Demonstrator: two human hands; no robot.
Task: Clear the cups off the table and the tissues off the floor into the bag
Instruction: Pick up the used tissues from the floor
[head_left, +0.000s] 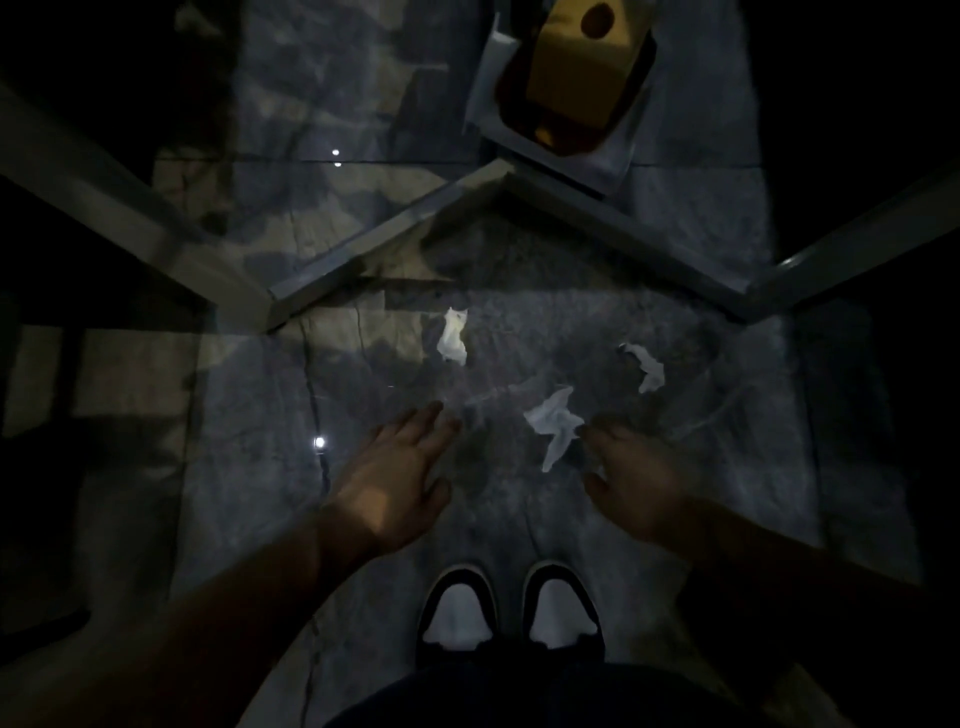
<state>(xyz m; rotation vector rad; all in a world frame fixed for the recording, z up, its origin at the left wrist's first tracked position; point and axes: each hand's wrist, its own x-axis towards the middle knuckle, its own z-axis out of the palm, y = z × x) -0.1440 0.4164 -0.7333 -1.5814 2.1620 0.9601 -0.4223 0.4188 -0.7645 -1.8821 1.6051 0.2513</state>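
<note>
Floor (363, 545): three tissues, loose.
Left hand (400, 467) spread, empty; right hand (639, 483) open, fingertips at nearest tissue (556, 423).

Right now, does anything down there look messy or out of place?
Yes. Three crumpled white tissues lie loose on the dark floor: one far, one at right, one near the right hand.

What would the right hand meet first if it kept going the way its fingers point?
Most likely the nearest crumpled tissue: the right hand has its fingertips right beside it, open and not holding anything. Height above the floor is hard to judge in this dim view.
</note>
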